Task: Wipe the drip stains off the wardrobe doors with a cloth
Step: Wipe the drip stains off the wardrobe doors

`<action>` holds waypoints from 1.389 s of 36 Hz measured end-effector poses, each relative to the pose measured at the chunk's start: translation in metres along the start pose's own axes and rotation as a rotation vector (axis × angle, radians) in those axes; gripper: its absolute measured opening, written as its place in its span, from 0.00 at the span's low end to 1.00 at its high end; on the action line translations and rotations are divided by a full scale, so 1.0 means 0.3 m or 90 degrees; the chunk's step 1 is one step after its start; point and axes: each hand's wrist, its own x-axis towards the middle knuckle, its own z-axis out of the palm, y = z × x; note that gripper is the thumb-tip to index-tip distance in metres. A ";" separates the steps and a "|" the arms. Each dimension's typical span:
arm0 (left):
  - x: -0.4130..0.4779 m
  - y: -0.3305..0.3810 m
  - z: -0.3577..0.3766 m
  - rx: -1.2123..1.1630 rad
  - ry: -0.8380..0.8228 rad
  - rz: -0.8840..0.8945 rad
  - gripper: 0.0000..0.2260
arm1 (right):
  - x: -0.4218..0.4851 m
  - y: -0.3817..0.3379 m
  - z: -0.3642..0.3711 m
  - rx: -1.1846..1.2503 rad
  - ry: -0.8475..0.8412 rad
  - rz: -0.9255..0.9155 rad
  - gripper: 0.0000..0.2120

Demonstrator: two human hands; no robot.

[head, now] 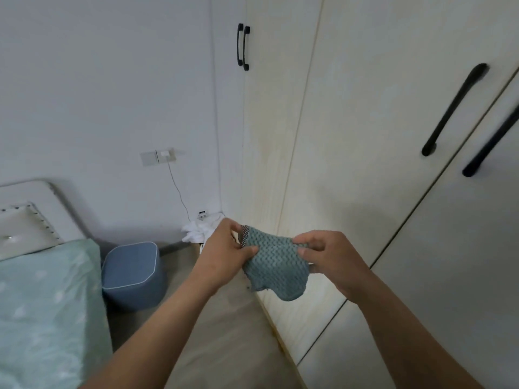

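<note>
A teal waffle-weave cloth [273,263] hangs between my two hands in front of the wardrobe. My left hand [227,248] pinches its left edge and my right hand [328,256] grips its right edge, both held in the air. The cream wardrobe doors [351,136] fill the right side and carry long black handles [453,109]. Faint yellowish drip streaks [266,153] run down the narrow door panel near the corner. The cloth does not touch the doors.
A bed with a light green cover [47,304] stands at the left. A blue stool [132,273] sits on the floor beside it. White fabric [200,230] lies in the corner under a wall socket [158,157] with a cable.
</note>
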 end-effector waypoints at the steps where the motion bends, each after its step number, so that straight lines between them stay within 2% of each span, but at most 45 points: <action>1: 0.004 -0.001 0.000 0.034 0.008 0.017 0.18 | -0.001 -0.003 -0.001 -0.055 0.005 -0.018 0.08; 3: 0.012 -0.002 0.000 0.072 0.003 0.062 0.23 | 0.000 -0.008 -0.003 -0.160 -0.001 -0.052 0.12; 6: 0.010 0.019 -0.006 0.150 -0.044 0.149 0.13 | 0.000 -0.032 -0.007 -0.308 -0.040 -0.082 0.22; 8: 0.010 0.032 -0.014 0.211 -0.060 0.184 0.09 | 0.001 -0.047 -0.006 -0.381 -0.047 -0.118 0.13; 10: 0.003 0.043 -0.020 0.236 -0.093 0.196 0.09 | 0.005 -0.059 -0.012 -0.433 -0.049 -0.145 0.03; 13: 0.001 0.053 -0.026 0.365 -0.075 0.234 0.10 | 0.016 -0.075 -0.048 -0.447 -0.082 -0.178 0.10; 15: 0.010 0.062 -0.025 0.352 -0.036 0.274 0.04 | 0.020 -0.092 -0.082 -0.376 -0.092 -0.167 0.06; 16: 0.016 0.063 -0.018 0.264 -0.049 0.264 0.04 | 0.019 -0.097 -0.095 -0.290 -0.090 -0.143 0.05; 17: 0.023 0.060 -0.005 0.119 -0.089 0.215 0.05 | 0.019 -0.098 -0.103 -0.162 -0.096 -0.112 0.05; 19: 0.029 0.043 0.031 -0.223 -0.197 0.031 0.03 | 0.010 -0.070 -0.092 0.126 -0.112 -0.008 0.06; 20: 0.033 0.016 0.056 -0.353 -0.235 -0.052 0.03 | 0.008 -0.044 -0.073 0.215 -0.107 0.049 0.07; 22: 0.018 -0.046 0.121 -0.472 -0.247 -0.160 0.09 | -0.001 0.034 -0.025 0.256 -0.082 0.135 0.11; 26: -0.012 -0.100 0.209 -0.497 -0.210 -0.212 0.11 | -0.017 0.124 -0.005 0.286 -0.043 0.202 0.12; 29: 0.007 -0.095 0.230 -0.499 -0.201 -0.194 0.10 | -0.026 0.144 -0.050 0.270 -0.108 0.185 0.12; 31: 0.024 -0.074 0.240 -0.507 -0.203 -0.187 0.10 | -0.029 0.159 -0.082 0.251 -0.145 0.156 0.19; 34: 0.040 -0.036 0.232 -0.517 -0.267 -0.147 0.11 | -0.017 0.167 -0.118 0.200 -0.110 0.112 0.27; 36: 0.057 -0.027 0.219 -0.486 -0.330 -0.092 0.15 | 0.001 0.165 -0.142 0.128 -0.058 0.055 0.26; 38: 0.079 -0.018 0.215 -0.417 -0.347 -0.019 0.19 | 0.021 0.156 -0.157 0.087 -0.015 -0.001 0.24; 41: 0.115 0.005 0.213 -0.329 -0.293 0.051 0.17 | 0.038 0.147 -0.157 0.085 0.019 -0.083 0.15; 43: 0.162 0.027 0.207 -0.335 -0.282 0.055 0.22 | 0.054 0.147 -0.163 0.109 0.038 -0.121 0.16; 46: 0.268 0.047 0.196 -0.326 -0.356 0.079 0.26 | 0.094 0.158 -0.168 0.220 0.059 -0.109 0.23; 48: 0.352 0.040 0.199 -0.307 -0.453 0.092 0.23 | 0.122 0.166 -0.160 0.277 0.076 -0.056 0.23; 50: 0.421 0.033 0.222 -0.297 -0.528 0.069 0.15 | 0.133 0.157 -0.157 0.305 0.078 0.003 0.22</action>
